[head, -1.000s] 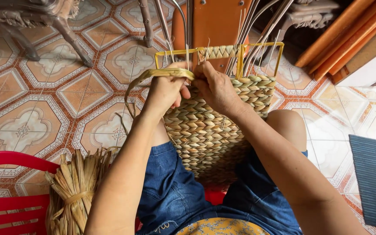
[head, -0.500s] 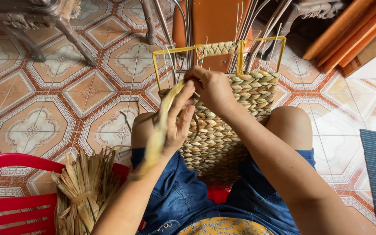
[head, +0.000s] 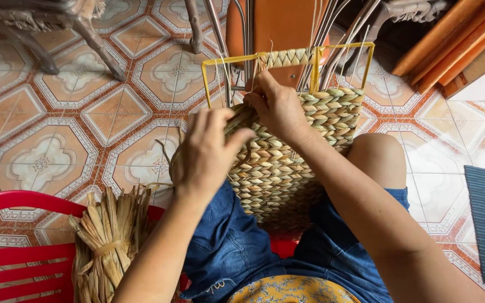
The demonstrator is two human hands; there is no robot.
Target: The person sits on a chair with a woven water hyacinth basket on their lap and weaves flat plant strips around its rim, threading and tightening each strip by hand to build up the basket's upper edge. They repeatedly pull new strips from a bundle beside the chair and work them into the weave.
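A half-woven straw basket (head: 287, 163) on a yellow wire frame (head: 220, 59) rests between the person's knees at centre. At its 9 o'clock the left hand (head: 206, 151), palm down, curls around a loose straw strand (head: 237, 120). At 12 o'clock the right hand (head: 276, 104) pinches the weave at the rim. A bundle of dried straw (head: 108, 235) lies at 7 o'clock.

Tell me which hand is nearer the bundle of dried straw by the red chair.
Left. The left hand grips a strand just above and right of the straw bundle; the right hand works higher up at the woven basket's rim, farther away.
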